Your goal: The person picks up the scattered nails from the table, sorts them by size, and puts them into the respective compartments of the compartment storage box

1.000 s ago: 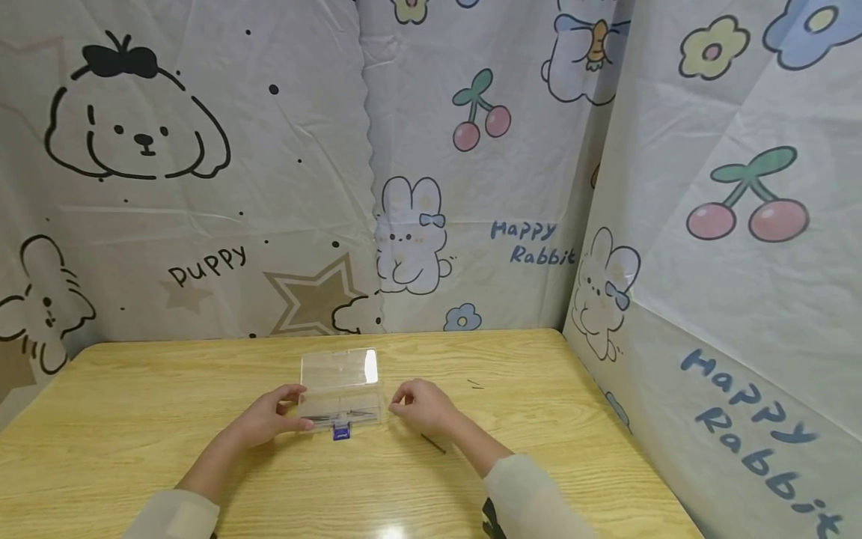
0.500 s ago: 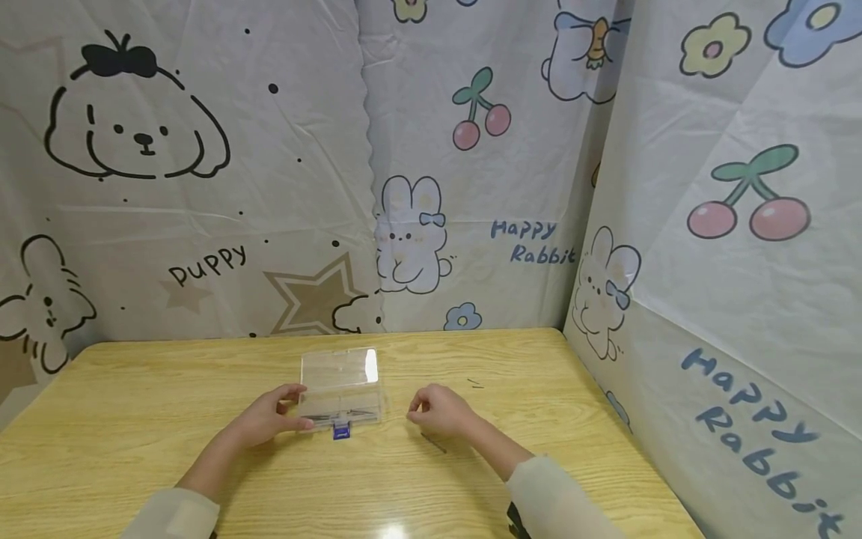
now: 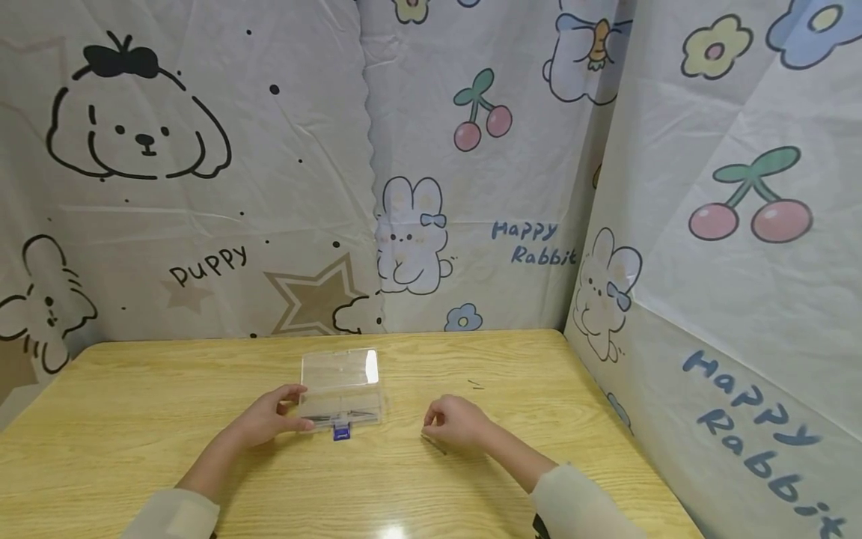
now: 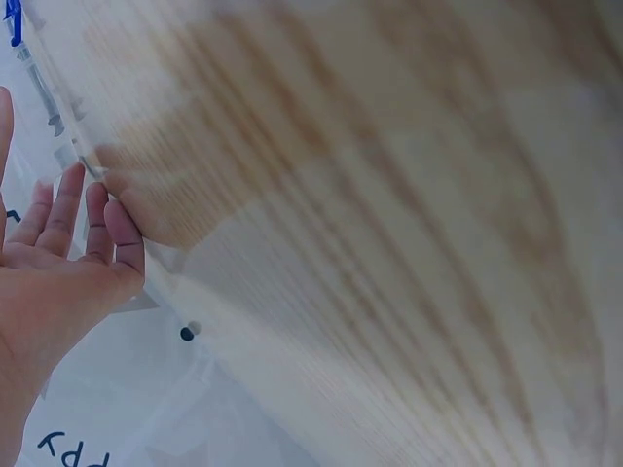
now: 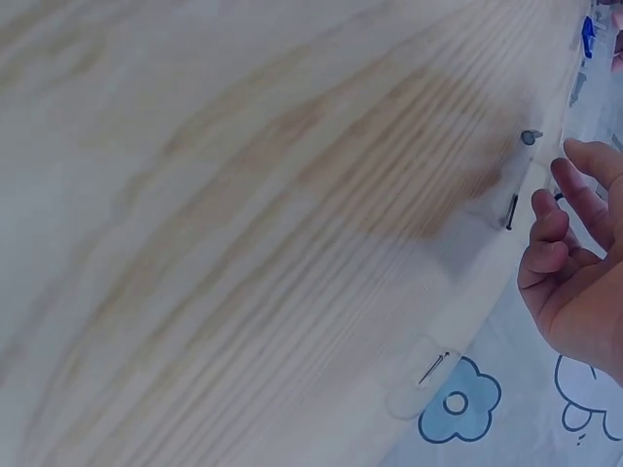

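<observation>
While my left hand (image 3: 269,416) rests against the left end of the clear plastic box (image 3: 341,389), thumb and fingers curved round its corner, my right hand (image 3: 456,423) lies on the worktop (image 3: 135,419) well to the right of the box. The box stands open, its lid tilted up on the far side, with thin metal pieces lying in the tray and a small blue latch (image 3: 341,432) at the near edge.

My right hand has its fingers curled down, their tips at a thin dark nail (image 3: 434,445) that lies flat on the wood to the right of the box (whether the tips already pinch it I cannot tell from the head view). From the right wrist view the curled fingers (image 5: 560,219) hover just beside a short dark nail (image 5: 511,210), not closed round it. Two more small nails (image 3: 475,385) lie farther from the box, to its right and toward the far edge of the worktop.

From the left wrist view my left hand (image 4: 58,263) shows fingers nearly straight, touching the box edge.

Printed cartoon sheets (image 3: 202,187) hang behind and to the right of the box.
</observation>
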Demonstrator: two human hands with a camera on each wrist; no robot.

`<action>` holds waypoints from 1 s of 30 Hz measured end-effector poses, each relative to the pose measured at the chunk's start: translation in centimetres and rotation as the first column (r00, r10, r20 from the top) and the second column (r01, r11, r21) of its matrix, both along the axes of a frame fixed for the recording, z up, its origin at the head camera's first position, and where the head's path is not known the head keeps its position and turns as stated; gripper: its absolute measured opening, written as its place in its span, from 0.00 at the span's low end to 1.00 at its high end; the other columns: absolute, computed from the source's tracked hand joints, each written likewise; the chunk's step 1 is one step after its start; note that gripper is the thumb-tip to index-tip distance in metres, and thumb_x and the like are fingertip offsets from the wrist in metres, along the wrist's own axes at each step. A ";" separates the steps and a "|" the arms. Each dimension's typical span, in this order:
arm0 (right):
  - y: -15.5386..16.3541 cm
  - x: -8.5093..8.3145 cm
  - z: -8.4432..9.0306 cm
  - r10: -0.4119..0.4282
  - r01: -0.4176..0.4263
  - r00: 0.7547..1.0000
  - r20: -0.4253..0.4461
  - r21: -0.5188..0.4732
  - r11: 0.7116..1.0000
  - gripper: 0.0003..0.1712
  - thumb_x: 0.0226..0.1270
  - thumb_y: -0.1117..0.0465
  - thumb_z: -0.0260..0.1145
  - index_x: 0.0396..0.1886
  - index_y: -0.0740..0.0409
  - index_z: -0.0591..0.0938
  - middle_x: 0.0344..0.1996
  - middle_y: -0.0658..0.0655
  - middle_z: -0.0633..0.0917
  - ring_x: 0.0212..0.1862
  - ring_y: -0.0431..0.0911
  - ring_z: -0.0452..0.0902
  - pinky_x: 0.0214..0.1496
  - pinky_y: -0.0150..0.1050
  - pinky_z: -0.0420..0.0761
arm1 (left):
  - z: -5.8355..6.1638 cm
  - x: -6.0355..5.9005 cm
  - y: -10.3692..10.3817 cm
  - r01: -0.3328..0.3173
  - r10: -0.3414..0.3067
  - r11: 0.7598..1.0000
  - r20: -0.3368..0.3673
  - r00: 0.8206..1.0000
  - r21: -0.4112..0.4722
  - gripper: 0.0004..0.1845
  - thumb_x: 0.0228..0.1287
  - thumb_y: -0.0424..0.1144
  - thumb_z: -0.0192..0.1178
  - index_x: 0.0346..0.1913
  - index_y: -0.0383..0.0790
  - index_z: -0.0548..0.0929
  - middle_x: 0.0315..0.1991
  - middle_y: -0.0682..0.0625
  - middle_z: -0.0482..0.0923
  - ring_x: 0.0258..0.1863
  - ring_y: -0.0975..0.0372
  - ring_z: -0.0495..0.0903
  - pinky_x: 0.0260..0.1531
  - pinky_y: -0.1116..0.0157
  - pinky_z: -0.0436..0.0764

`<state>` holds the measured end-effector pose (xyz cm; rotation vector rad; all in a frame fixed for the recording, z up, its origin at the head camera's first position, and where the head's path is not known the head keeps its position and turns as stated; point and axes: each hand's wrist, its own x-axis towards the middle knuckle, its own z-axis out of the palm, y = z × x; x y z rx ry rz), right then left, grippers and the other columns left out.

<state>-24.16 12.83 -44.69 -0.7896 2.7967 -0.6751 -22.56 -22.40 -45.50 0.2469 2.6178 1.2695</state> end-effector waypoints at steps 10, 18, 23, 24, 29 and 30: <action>1.5 1.2 0.2 0.038 -0.038 0.999 0.007 0.037 0.999 0.05 0.59 0.53 0.67 0.27 0.47 0.84 0.24 0.41 0.78 0.27 0.33 0.69 0.30 0.29 0.71 | -0.2 0.0 0.0 -0.008 0.008 1.000 0.000 1.000 0.000 0.43 0.52 0.50 0.69 0.66 0.32 0.63 0.62 0.30 0.65 0.55 0.43 0.68 0.51 0.47 0.71; 2.3 1.3 -0.3 0.046 -0.047 0.998 0.034 0.056 0.997 0.04 0.59 0.53 0.68 0.27 0.45 0.83 0.25 0.40 0.78 0.29 0.32 0.70 0.33 0.29 0.72 | -0.3 -0.1 -0.1 -0.014 0.014 1.000 0.003 1.000 -0.003 0.44 0.51 0.51 0.69 0.66 0.32 0.63 0.62 0.30 0.65 0.55 0.42 0.68 0.51 0.47 0.71; 2.6 1.5 -0.3 0.046 -0.048 0.998 0.034 0.060 0.997 0.03 0.59 0.55 0.67 0.28 0.47 0.83 0.26 0.41 0.78 0.30 0.32 0.70 0.34 0.29 0.72 | -0.3 -0.1 -0.2 -0.006 0.006 1.000 0.002 1.000 0.005 0.44 0.51 0.50 0.69 0.66 0.32 0.63 0.61 0.30 0.65 0.55 0.42 0.68 0.51 0.47 0.71; 2.6 1.5 -0.3 0.044 -0.046 0.998 0.033 0.063 0.997 0.03 0.59 0.55 0.67 0.28 0.47 0.83 0.26 0.41 0.78 0.30 0.32 0.70 0.34 0.29 0.72 | -0.3 -0.1 -0.2 -0.007 0.007 1.000 0.003 1.000 0.005 0.44 0.51 0.50 0.69 0.66 0.32 0.63 0.61 0.31 0.65 0.55 0.43 0.68 0.51 0.47 0.71; 2.8 1.6 -0.2 0.038 -0.040 0.999 0.029 0.066 0.997 0.03 0.60 0.57 0.66 0.28 0.50 0.83 0.25 0.42 0.78 0.30 0.33 0.69 0.34 0.30 0.72 | -0.3 -0.2 -0.2 -0.005 0.005 1.000 0.002 1.000 0.005 0.43 0.52 0.50 0.69 0.66 0.32 0.63 0.61 0.31 0.65 0.54 0.43 0.69 0.50 0.48 0.72; 2.8 1.6 -0.2 0.038 -0.039 0.999 0.026 0.067 0.997 0.03 0.60 0.58 0.66 0.27 0.50 0.83 0.25 0.42 0.78 0.29 0.33 0.69 0.33 0.30 0.71 | -0.3 -0.2 -0.2 -0.004 0.004 1.000 0.002 1.000 0.004 0.43 0.52 0.50 0.69 0.66 0.32 0.63 0.61 0.31 0.65 0.54 0.43 0.69 0.51 0.48 0.72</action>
